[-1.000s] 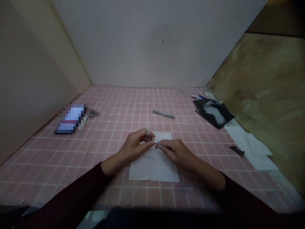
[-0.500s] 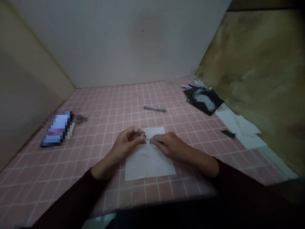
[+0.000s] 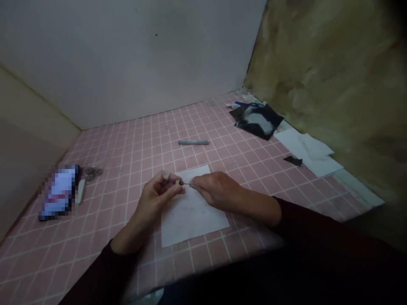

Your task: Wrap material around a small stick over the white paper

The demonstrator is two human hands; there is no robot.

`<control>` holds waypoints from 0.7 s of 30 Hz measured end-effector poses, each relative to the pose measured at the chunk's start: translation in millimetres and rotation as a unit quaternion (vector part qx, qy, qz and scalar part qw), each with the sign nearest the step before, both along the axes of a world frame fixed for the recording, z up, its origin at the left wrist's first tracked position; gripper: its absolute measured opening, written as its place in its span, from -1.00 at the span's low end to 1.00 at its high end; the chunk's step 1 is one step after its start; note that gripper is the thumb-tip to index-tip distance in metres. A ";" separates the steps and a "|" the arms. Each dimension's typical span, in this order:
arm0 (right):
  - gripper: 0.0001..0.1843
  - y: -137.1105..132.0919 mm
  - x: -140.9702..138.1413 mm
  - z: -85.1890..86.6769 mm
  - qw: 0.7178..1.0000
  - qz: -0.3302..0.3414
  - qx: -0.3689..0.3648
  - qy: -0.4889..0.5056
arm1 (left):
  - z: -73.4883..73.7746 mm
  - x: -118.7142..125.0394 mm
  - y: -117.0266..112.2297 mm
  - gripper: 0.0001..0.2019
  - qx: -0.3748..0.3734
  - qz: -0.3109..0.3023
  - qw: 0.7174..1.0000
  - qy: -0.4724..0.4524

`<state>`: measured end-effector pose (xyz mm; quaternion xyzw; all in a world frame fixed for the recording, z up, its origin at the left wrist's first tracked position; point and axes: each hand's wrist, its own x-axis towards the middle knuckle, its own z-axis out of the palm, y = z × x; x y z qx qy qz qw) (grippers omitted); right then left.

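Note:
Fingertips pinched, my left hand (image 3: 155, 195) holds a small pale piece (image 3: 178, 182), too small to name. A light wrap (image 3: 165, 175) covers one of that hand's fingers. My right hand (image 3: 218, 190) is closed around a thin dark metal tool (image 3: 186, 184); most of it is hidden in the fist. Its slender tip points left and meets the small piece, though the exact contact is unclear. Both hands are over a white sheet of paper (image 3: 195, 220) with faint grey smudges.
A grey rod (image 3: 193, 142) lies beyond the paper on pink tiled covering. At left are a phone (image 3: 60, 190), a white stick (image 3: 81, 191) and grey coils (image 3: 93, 172). Black sandpaper-like sheets (image 3: 270, 131), a dark scrap (image 3: 293, 160) and white papers (image 3: 321, 163) lie right, near the wall.
The camera view has turned and tilted, so the table's things appear shifted left. Both hands keep their grips, with the tool's tip still at the small piece.

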<state>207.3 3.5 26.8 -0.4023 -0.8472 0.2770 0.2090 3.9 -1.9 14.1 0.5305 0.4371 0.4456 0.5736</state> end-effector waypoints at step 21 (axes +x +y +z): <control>-0.69 14.6 7.8 -0.4 0.968 0.121 -0.202 0.086 | -2.3 0.1 -7.0 -0.78 0.160 -0.014 0.976 0.146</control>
